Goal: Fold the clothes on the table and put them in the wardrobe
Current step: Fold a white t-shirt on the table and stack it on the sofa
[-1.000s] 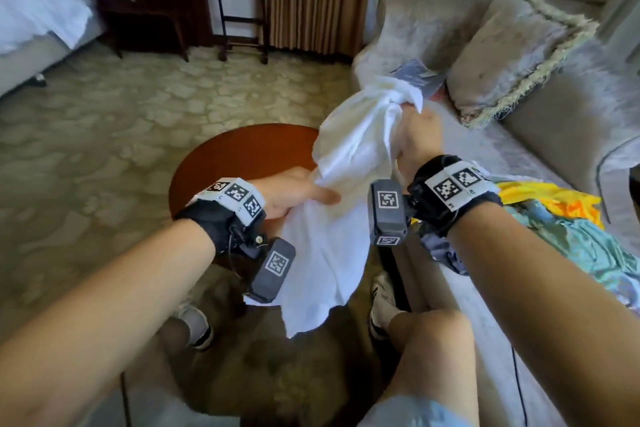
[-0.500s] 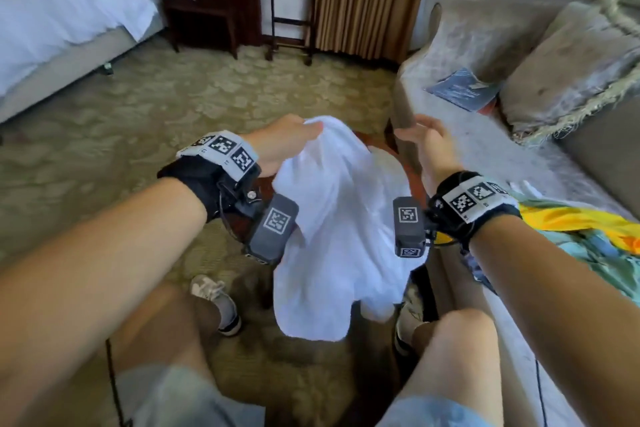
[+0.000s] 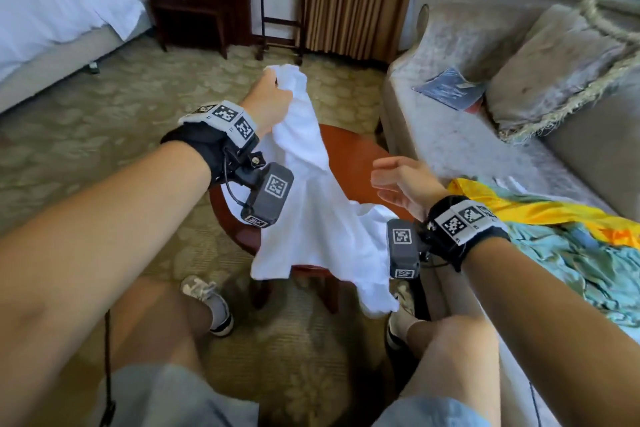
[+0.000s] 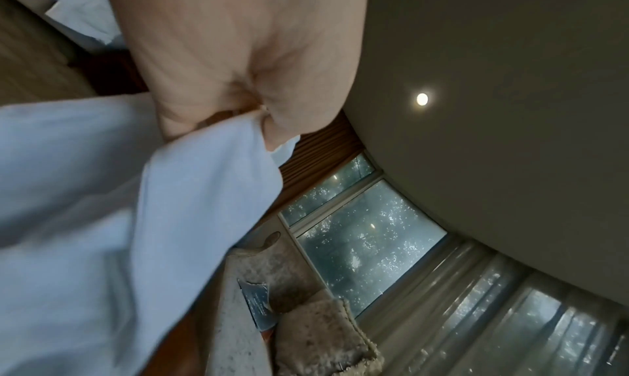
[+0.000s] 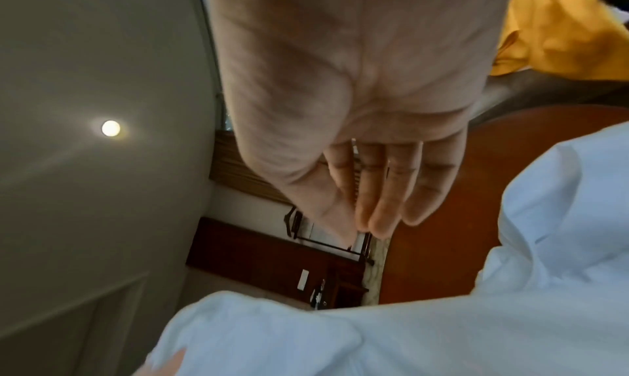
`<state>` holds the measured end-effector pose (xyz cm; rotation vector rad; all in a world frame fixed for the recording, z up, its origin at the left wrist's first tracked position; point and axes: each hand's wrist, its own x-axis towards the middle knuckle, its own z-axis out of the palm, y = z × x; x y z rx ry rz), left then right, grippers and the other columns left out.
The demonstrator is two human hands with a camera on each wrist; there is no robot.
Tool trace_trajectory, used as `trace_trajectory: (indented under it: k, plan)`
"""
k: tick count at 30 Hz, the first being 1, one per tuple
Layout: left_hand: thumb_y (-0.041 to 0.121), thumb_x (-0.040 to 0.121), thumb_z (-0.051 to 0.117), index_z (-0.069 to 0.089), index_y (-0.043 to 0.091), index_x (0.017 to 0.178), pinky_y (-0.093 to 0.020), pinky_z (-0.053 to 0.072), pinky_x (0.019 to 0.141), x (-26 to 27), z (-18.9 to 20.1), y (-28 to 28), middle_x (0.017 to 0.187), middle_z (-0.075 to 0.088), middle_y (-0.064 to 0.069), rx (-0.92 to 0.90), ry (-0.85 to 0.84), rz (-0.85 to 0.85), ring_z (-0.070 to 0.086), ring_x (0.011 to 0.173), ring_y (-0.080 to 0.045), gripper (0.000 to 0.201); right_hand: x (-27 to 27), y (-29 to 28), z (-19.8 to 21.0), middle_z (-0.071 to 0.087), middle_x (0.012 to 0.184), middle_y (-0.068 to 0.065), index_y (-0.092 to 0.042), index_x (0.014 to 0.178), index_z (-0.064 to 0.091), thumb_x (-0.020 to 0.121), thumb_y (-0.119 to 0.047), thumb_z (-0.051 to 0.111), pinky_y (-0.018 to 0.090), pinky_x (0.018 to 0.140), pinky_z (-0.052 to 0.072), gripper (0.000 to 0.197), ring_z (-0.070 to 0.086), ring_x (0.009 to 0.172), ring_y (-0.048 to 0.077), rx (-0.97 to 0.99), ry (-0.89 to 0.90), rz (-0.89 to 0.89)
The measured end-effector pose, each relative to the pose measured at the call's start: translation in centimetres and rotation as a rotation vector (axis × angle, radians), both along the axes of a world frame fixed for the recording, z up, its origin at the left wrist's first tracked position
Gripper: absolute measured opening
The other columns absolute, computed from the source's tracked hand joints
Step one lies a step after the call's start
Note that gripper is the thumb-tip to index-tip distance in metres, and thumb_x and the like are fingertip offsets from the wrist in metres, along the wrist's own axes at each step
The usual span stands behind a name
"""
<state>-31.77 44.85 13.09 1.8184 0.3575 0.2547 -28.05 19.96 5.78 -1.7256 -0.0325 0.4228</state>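
Head view shows the left hand (image 3: 268, 99) pinching one corner of the crumpled white cotton garment (image 3: 311, 218), which trails below its fingers onto the round reddish wooden table (image 3: 349, 156), while the right hand (image 3: 403, 184), fingers straight and empty, hovers beside it, so the cloth could slide floorward.

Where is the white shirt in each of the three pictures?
Head: the white garment hangs in the middle from the left hand, draped over the round wooden table.
Left wrist: it fills the lower left, pinched at its top.
Right wrist: it lies along the bottom and right.
Shared landmark: the table.
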Motion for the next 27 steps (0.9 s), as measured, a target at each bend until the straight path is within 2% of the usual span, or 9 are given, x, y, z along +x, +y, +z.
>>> trace_trajectory:
  k: [3,7,10,14,16,19,23,25,27]
  plan:
    - [0.01,0.096,0.036,0.037,0.018,0.143,-0.037,0.048,0.094,1.1,-0.2,-0.6,0.129,0.05,-0.006,-0.004,-0.023,-0.017,0.051,0.118,-0.023,0.048,-0.2,1.3,-0.3,0.073,0.106,-0.002,-0.022,0.113,0.066,0.082,-0.016,0.075,0.03,0.084,0.052,0.033,0.067,0.105,0.015,-0.084,-0.009,0.156]
    - [0.0,0.098,0.033,0.035,0.021,0.145,-0.034,0.058,0.064,3.3,-0.8,-1.6,0.138,0.043,-0.012,-0.344,-0.087,-0.1,0.055,0.116,-0.031,0.052,-0.3,3.9,-1.2,0.062,0.12,-0.005,-0.021,0.129,0.055,0.077,-0.036,0.082,0.03,0.085,0.051,0.061,0.061,0.109,0.012,-0.147,-0.011,0.27]
    - [0.001,0.095,0.039,0.036,0.017,0.144,-0.035,0.058,0.064,4.7,-1.2,-1.6,0.138,0.043,-0.014,-0.404,-0.095,-0.071,0.057,0.114,-0.033,0.052,0.0,4.7,-3.0,0.051,0.135,0.002,-0.016,0.142,0.042,0.077,-0.031,0.084,0.034,0.094,0.049,0.079,0.053,0.122,0.02,-0.318,0.003,0.316]
    - [0.004,0.087,0.048,0.054,0.014,0.126,-0.038,0.055,0.074,6.0,-3.5,1.4,0.117,0.059,-0.008,-0.186,-0.043,0.098,0.061,0.107,-0.034,0.041,0.9,3.2,-7.0,0.054,0.134,0.008,-0.013,0.138,0.049,0.08,-0.024,0.082,0.038,0.101,0.047,0.068,0.054,0.12,0.027,-0.519,0.03,0.248]
    - [0.005,0.086,0.051,0.05,0.013,0.133,-0.037,0.053,0.085,5.8,-5.4,3.1,0.118,0.057,-0.006,0.047,0.106,0.17,0.058,0.106,-0.027,0.048,1.8,1.7,-8.8,0.059,0.13,0.008,-0.012,0.131,0.056,0.085,-0.024,0.077,0.039,0.101,0.048,0.052,0.057,0.116,0.027,-0.525,-0.02,0.114]
    - [0.018,0.076,0.068,0.044,0.016,0.136,-0.044,0.052,0.092,4.8,-9.0,3.7,0.126,0.055,-0.01,0.249,0.348,0.037,0.055,0.11,-0.03,0.065,3.1,0.4,-10.5,0.058,0.13,0.008,-0.012,0.136,0.052,0.087,-0.028,0.074,0.034,0.098,0.047,0.056,0.056,0.117,0.026,-0.571,-0.054,0.087]
    - [0.032,0.071,0.079,0.054,0.018,0.104,-0.037,0.049,0.086,3.3,-14.9,1.4,0.104,0.061,0.0,0.481,0.551,-0.224,0.059,0.1,-0.022,0.043,4.4,1.3,-11.7,0.057,0.106,0.003,-0.015,0.125,0.06,0.08,-0.027,0.078,0.026,0.076,0.043,0.05,0.055,0.095,0.023,-0.689,-0.104,0.189]
    - [0.035,0.061,0.084,0.056,0.024,0.111,-0.038,0.05,0.086,3.1,-17.5,0.4,0.102,0.062,0.005,0.456,0.53,-0.316,0.06,0.101,-0.021,0.058,5.1,1.7,-12.1,0.053,0.114,0.003,-0.021,0.117,0.06,0.074,-0.037,0.074,0.031,0.077,0.045,0.048,0.054,0.096,0.025,-0.745,-0.139,0.198]
    - [0.03,0.062,0.084,0.054,0.023,0.112,-0.035,0.047,0.083,3.5,-18.2,0.4,0.098,0.06,0.007,0.436,0.526,-0.343,0.058,0.097,-0.018,0.058,6.0,1.5,-12.9,0.052,0.131,0.004,-0.023,0.129,0.056,0.069,-0.045,0.068,0.035,0.085,0.051,0.064,0.058,0.107,0.028,-0.78,-0.134,0.2]
